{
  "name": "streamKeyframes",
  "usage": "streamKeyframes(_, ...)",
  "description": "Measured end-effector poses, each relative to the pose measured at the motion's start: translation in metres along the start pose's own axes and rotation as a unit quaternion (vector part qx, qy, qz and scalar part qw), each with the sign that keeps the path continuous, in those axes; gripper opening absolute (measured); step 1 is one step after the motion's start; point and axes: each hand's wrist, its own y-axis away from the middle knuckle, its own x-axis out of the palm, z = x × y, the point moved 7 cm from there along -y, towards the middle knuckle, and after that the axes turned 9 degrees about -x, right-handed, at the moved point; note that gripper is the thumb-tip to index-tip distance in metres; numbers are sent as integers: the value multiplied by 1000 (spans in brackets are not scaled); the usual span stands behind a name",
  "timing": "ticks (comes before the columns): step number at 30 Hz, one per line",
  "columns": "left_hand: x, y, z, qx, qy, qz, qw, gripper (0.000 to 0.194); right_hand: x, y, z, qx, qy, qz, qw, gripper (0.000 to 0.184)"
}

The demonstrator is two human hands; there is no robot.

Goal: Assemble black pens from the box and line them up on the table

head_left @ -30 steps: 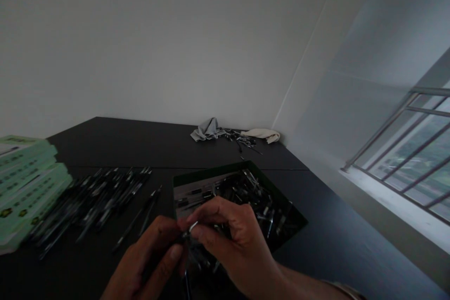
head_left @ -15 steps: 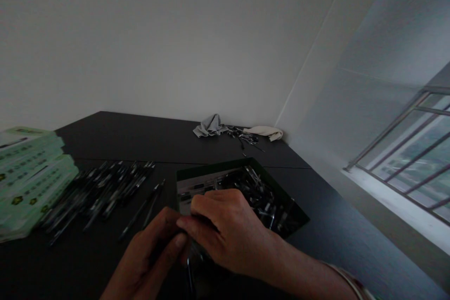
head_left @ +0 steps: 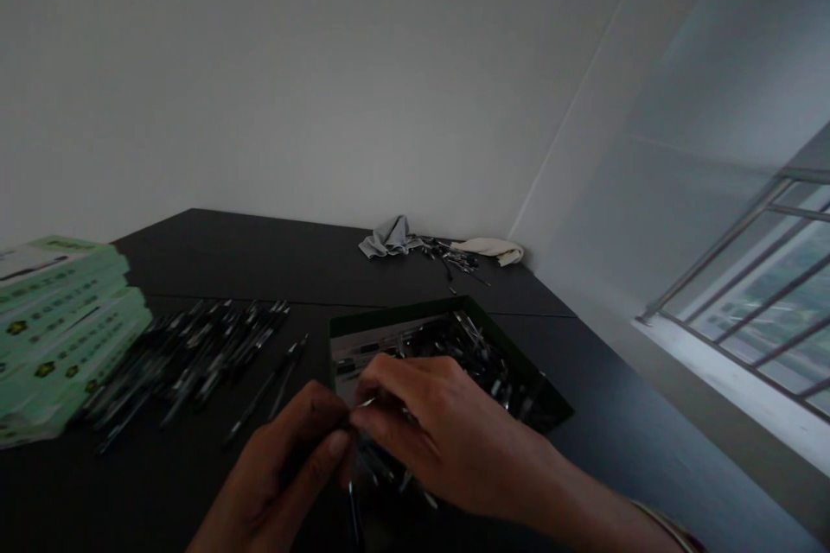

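Left hand [head_left: 278, 458] curled closed and right hand [head_left: 447, 432] pinched around a small silver-tipped pen part [head_left: 367, 403], both meeting on it, the grip partly hidden. Both hands just over and partly in front of an open dark green box [head_left: 519, 393], heaped with black and metal pen parts. On the black bench [head_left: 259, 263], left of the box, loose black pens [head_left: 194, 359] in rough rows beside stacked green printed packets [head_left: 65, 333]. Farther back by the wall, a grey cloth [head_left: 387, 238], a cream cloth [head_left: 489, 251] and a small scatter of pen parts [head_left: 450, 257] between them.
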Motion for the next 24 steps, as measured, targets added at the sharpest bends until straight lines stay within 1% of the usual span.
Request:
streamKeyframes(1,0,0,-1,0,-6,-1,1000,18,-1,0,1,2,7,-1,1000,11)
streamKeyframes(2,0,0,-2,0,-12,-5,1000,18,-1,0,2,2,23,-1,1000,13)
streamKeyframes(5,-2,1,-7,-4,-28,-33,999,18,0,-1,3,5,69,7,998,27)
streamKeyframes(7,-3,1,-8,-5,-36,-40,999,18,1,-1,2,20,52,12,998,30)
streamKeyframes(10,-4,0,-4,-8,-44,-29,999,17,0,2,2,40,22,16,999,19)
streamKeyframes(12,-3,0,-1,-11,-53,-19,998,19,0,3,3,34,37,21,999,12)
streamKeyframes(14,-3,1,-1,-5,-61,-18,998,18,1,3,3,24,56,32,998,15)
streamKeyframes(17,-2,1,-3,2,-65,-27,998,16,2,2,-1,31,48,37,998,27)
streamKeyframes(19,-3,1,-3,3,-62,-31,998,16,1,1,-3,43,16,20,999,23)
streamKeyframes(22,-5,0,-2,0,-64,-33,997,17,-1,2,-1,42,-13,-3,999,10)
streamKeyframes(24,-5,1,-2,4,-74,-33,997,17,-2,2,1,45,-6,-2,999,11)
